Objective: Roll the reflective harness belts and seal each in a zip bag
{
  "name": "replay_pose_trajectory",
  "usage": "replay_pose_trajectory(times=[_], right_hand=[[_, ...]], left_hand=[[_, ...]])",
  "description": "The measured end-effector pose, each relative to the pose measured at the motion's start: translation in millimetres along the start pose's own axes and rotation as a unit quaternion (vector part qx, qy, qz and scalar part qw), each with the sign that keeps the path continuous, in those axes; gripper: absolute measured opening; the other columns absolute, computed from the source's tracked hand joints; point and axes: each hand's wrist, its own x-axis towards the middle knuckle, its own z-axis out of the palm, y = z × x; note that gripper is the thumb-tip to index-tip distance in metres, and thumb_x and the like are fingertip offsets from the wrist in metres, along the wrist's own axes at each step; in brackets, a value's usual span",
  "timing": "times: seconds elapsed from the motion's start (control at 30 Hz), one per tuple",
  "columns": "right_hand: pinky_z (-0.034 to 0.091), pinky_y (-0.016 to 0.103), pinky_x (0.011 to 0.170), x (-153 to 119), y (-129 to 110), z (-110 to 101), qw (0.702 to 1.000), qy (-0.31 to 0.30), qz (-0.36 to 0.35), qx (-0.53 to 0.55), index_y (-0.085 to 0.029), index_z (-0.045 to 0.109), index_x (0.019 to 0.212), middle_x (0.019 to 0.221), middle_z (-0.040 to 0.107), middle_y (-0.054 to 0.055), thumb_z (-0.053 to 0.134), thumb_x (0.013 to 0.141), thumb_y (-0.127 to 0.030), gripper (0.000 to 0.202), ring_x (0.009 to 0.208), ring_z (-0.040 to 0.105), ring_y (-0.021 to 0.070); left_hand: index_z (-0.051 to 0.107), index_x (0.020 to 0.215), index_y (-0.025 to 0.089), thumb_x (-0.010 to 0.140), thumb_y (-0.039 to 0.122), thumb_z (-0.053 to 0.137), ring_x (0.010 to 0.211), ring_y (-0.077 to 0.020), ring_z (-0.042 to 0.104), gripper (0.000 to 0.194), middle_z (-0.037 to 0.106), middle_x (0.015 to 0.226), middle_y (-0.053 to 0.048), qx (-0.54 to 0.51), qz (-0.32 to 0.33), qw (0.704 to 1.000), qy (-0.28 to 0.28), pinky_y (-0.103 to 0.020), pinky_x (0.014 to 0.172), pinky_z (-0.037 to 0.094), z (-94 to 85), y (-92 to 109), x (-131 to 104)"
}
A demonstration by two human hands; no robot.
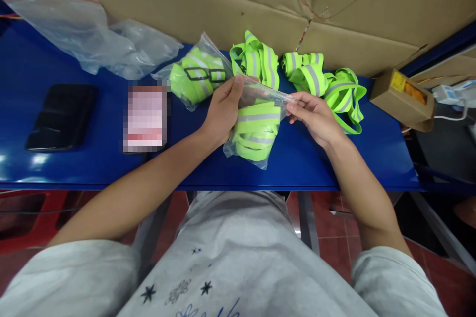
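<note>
Between my hands hangs a clear zip-lock bag (262,157) with a folded neon-yellow reflective strap (256,131) inside. My left hand (225,109) pinches the bag's top edge at its left corner, thumb uppermost. At the right corner of that same edge, my right hand (310,115) grips the plastic between thumb and fingers. Just behind my left hand lies another bagged reflective strap (191,79) with black buckles showing through the plastic. Loose bundles of the same strap, a folded one (256,62) and a tangled one (347,94), lie behind my hands.
Empty clear plastic bags (100,39) lie at the back left of the blue table (186,168). A black case (61,116) and a phone with a blurred-out screen (146,116) are to the left. An open cardboard box (401,99) stands at the right, before a cardboard wall (186,0).
</note>
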Motion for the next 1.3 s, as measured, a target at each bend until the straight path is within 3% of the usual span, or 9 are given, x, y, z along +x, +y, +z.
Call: replay_pose_trajectory(times=[0.1,0.23,0.37,0.57,0.63,1.07,1.3], right_hand=[[0.052,0.022,0.059,0,2,0,0.999,-0.011,0.033,0.021,-0.02,0.073,0.078,0.074,0.069,-0.001,0.097,0.065,-0.054,0.044,0.069,0.062,0.0105],[0.05,0.023,0.058,2,6,-1,0.998,0.037,0.007,0.04,-0.023,0.073,0.08,0.071,0.068,-0.003,0.098,0.062,-0.054,0.044,0.067,0.06,0.0107],[0.05,0.025,0.059,4,9,-3,0.999,0.046,-0.015,0.022,-0.025,0.074,0.085,0.076,0.07,-0.002,0.094,0.066,-0.06,0.045,0.069,0.063,0.0121],[0.05,0.028,0.067,4,13,3,0.979,0.101,-0.155,-0.086,-0.024,0.068,0.083,0.077,0.067,-0.002,0.083,0.078,-0.07,0.049,0.069,0.058,0.0119],[0.051,0.029,0.07,3,13,5,0.975,0.096,-0.171,-0.106,-0.024,0.066,0.085,0.081,0.067,-0.002,0.079,0.081,-0.071,0.049,0.072,0.059,0.0126],[0.047,0.032,0.073,-4,9,7,0.982,0.081,-0.135,-0.103,-0.026,0.064,0.086,0.083,0.061,0.0,0.08,0.083,-0.065,0.042,0.077,0.055,0.0163],[0.04,0.03,0.065,-4,7,5,0.979,0.078,-0.133,-0.13,-0.024,0.067,0.083,0.076,0.058,0.0,0.079,0.083,-0.065,0.042,0.069,0.047,0.0143]], left_hand=[[0.074,0.11,0.022,0.096,0.07,0.06,0.116,-0.0309,0.073,0.052,0.079,0.105,-0.01,0.007,0.001,1.0,-0.008,-0.042,0.095,0.061,0.1,1,-1],[0.074,0.111,0.023,0.098,0.065,0.061,0.116,-0.0281,0.073,0.045,0.079,0.112,-0.008,0.017,0.017,1.0,-0.01,-0.041,0.101,0.06,-1.3,-1,0],[0.072,0.111,0.025,0.1,0.062,0.059,0.113,-0.0264,0.074,0.041,0.079,0.114,-0.007,0.0,0.007,1.0,-0.016,-0.041,0.103,0.059,-0.7,-2,-1],[0.069,0.111,0.026,0.102,0.061,0.056,0.113,-0.0274,0.074,0.039,0.079,0.105,-0.006,-0.027,-0.011,1.0,-0.002,-0.043,0.101,0.059,2.8,-3,-1],[0.068,0.112,0.026,0.102,0.062,0.056,0.112,-0.0282,0.075,0.039,0.078,0.101,-0.006,-0.042,-0.013,0.999,-0.003,-0.044,0.1,0.06,3.7,-5,0],[0.069,0.118,0.028,0.098,0.071,0.056,0.11,-0.0278,0.076,0.049,0.079,0.107,-0.007,-0.04,-0.02,0.998,-0.036,-0.044,0.099,0.06,10.3,-3,-7],[0.071,0.119,0.027,0.099,0.068,0.057,0.108,-0.0276,0.076,0.048,0.078,0.108,-0.006,-0.038,-0.028,0.997,-0.054,-0.044,0.097,0.061,13.2,-3,-12]])
